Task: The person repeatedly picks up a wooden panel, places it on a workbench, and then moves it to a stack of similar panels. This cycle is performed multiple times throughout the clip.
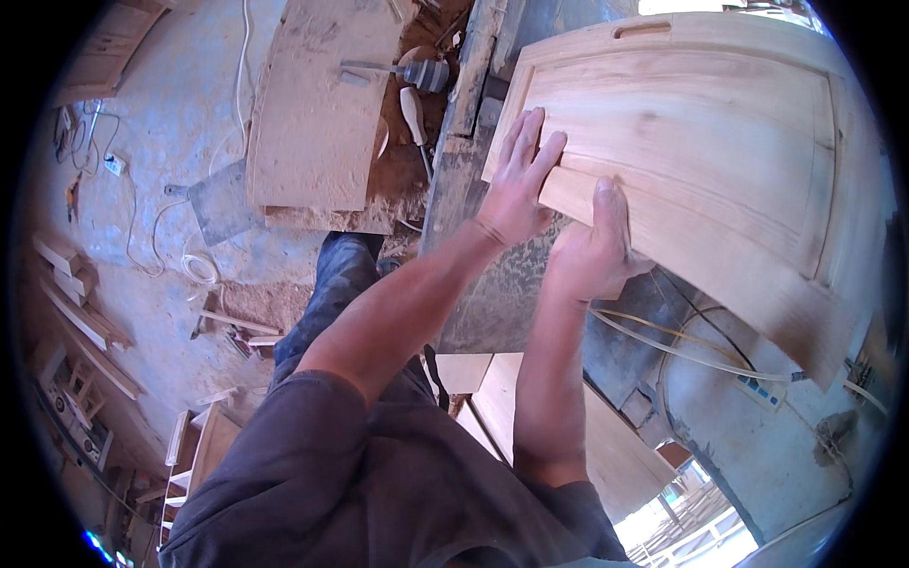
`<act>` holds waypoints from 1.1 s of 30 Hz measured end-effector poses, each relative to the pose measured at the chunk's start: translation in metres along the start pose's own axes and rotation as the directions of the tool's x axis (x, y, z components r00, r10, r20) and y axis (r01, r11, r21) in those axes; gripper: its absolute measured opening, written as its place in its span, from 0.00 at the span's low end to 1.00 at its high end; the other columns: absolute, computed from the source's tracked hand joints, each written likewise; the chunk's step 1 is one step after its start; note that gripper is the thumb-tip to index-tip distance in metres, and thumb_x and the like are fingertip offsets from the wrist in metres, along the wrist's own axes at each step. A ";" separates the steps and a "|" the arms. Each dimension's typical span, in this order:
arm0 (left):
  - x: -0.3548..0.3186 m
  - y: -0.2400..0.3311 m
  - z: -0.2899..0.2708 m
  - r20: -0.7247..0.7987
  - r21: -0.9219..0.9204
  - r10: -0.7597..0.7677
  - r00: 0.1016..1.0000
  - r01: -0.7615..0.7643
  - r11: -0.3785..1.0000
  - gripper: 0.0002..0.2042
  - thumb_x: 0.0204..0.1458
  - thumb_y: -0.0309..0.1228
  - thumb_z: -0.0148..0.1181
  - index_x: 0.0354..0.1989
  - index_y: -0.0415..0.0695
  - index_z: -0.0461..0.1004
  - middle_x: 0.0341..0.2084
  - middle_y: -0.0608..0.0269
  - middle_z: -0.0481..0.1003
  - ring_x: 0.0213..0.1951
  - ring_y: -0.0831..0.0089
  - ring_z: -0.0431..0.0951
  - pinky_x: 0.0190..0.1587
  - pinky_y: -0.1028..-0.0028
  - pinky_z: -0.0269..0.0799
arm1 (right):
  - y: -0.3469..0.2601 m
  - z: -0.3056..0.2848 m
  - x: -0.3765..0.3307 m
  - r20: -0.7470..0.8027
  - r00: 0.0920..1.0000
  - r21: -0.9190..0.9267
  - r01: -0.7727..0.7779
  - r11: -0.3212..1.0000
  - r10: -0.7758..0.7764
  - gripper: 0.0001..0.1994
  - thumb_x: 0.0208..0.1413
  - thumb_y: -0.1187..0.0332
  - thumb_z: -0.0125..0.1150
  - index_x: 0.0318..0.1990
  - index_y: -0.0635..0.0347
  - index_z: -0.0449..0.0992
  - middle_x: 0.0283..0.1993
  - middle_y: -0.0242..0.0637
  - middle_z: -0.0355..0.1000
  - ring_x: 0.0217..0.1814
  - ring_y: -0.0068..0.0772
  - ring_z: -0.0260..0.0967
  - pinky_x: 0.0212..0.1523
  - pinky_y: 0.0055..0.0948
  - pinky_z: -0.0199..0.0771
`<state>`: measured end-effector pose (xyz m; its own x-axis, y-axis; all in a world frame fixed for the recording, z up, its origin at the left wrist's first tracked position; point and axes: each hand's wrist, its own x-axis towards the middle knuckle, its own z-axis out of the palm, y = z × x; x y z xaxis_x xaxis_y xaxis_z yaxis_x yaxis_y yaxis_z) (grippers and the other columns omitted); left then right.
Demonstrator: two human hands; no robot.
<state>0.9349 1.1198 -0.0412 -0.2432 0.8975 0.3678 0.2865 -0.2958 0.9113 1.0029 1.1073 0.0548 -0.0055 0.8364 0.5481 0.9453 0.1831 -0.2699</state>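
Observation:
A pale wooden cabinet door point(682, 142) with a raised panel and a slotted handhold lies tilted over the dark workbench point(483, 312), partly reaching past its right side. My left hand point(516, 185) rests on the door's near left corner, fingers stretched out over its face; its thumb is mostly hidden. Just right of it, my right hand point(595, 248) grips the door's near edge. The right thumb lies on top, and the other fingers go beneath the wood, largely out of sight.
Left of the bench, a power drill point(421, 74) and a white-handled tool point(413, 115) lie by a wooden board point(317, 104) amid sawdust. A hand saw point(222, 201), cables and wood offcuts point(80, 308) are on the floor. Thin hoses point(682, 336) run below the door.

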 end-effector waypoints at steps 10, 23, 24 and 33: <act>0.057 -0.005 -0.018 0.269 0.118 -0.125 0.955 0.097 0.988 0.47 0.40 0.26 0.70 0.71 0.39 0.48 0.69 0.37 0.50 0.70 0.41 0.48 0.71 0.57 0.49 | -0.025 0.028 0.066 0.085 0.818 0.891 -0.318 0.323 0.569 0.21 0.42 0.83 0.69 0.45 0.79 0.70 0.46 0.51 0.73 0.46 0.34 0.73 0.46 0.32 0.76; 0.241 0.124 -0.213 0.345 0.071 -0.074 0.936 0.052 0.996 0.09 0.56 0.27 0.59 0.40 0.34 0.72 0.33 0.61 0.74 0.35 0.70 0.74 0.40 0.73 0.71 | 0.037 0.011 0.049 0.470 0.880 0.774 -0.446 0.449 0.063 0.28 0.45 0.65 0.75 0.54 0.64 0.74 0.49 0.41 0.77 0.53 0.34 0.74 0.57 0.31 0.71; 0.215 0.140 -0.226 0.315 0.111 -0.079 0.946 0.046 0.993 0.12 0.58 0.29 0.57 0.45 0.32 0.71 0.38 0.61 0.75 0.39 0.69 0.75 0.45 0.73 0.72 | 0.024 0.009 0.040 0.384 0.911 0.789 -0.409 0.459 0.152 0.28 0.44 0.66 0.75 0.54 0.64 0.74 0.51 0.44 0.76 0.54 0.37 0.74 0.56 0.32 0.72; -0.008 0.174 -0.213 0.206 -0.119 -0.186 0.961 0.213 0.970 0.21 0.57 0.24 0.59 0.58 0.30 0.67 0.55 0.44 0.70 0.56 0.61 0.72 0.56 0.62 0.74 | -0.081 -0.054 -0.158 0.306 0.941 0.663 -0.318 0.677 0.142 0.53 0.39 0.65 0.75 0.72 0.62 0.46 0.74 0.55 0.45 0.75 0.57 0.44 0.72 0.53 0.46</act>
<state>0.7893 0.9912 0.1535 -0.0958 0.9846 0.1461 0.1158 -0.1347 0.9841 0.9452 0.9323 0.0331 0.0292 0.9715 0.2354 0.4259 0.2009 -0.8822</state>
